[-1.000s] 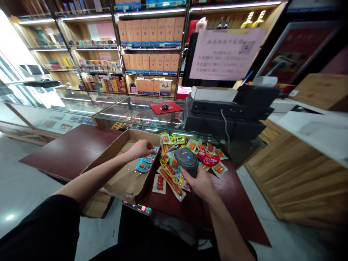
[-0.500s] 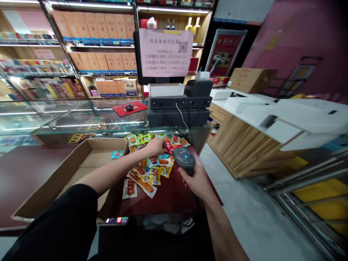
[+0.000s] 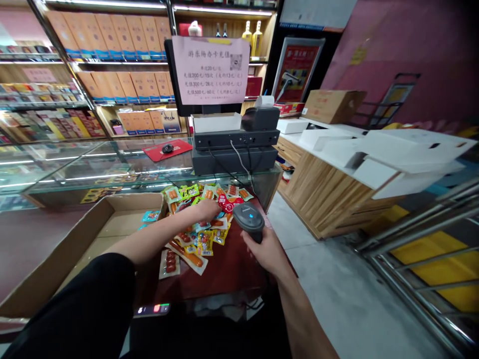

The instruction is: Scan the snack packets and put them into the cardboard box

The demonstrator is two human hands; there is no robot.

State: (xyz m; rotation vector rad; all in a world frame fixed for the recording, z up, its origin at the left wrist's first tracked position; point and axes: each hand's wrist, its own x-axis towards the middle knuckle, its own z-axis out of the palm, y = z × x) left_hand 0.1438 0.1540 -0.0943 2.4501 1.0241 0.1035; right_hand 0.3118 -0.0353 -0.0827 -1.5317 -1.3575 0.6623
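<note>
My right hand (image 3: 265, 249) is wrapped around a dark grey handheld barcode scanner (image 3: 248, 219) with a small blue light on top. Its head faces away from me, over the right side of the snack pile. My left hand (image 3: 208, 210) is closed at the edge of a red snack packet (image 3: 229, 203), just left of the scanner; the fingertips are partly hidden. Around it lie several small packets, among them a yellow packet (image 3: 204, 243), a long sausage pack (image 3: 188, 257) and a pack of small sausages (image 3: 170, 264) nearest me.
An open cardboard box (image 3: 108, 219) stands left of the pile, with blue packets inside. A phone (image 3: 152, 309) lies at the table's front edge. Behind are a glass counter (image 3: 112, 159), a red mouse pad (image 3: 175, 151) and a monitor bearing a pink sign (image 3: 211, 70).
The view has shifted, so the surroundings sit further left. My left hand has drawn slightly toward me, and more of the red packet shows. The scanner stays in my right hand.
</note>
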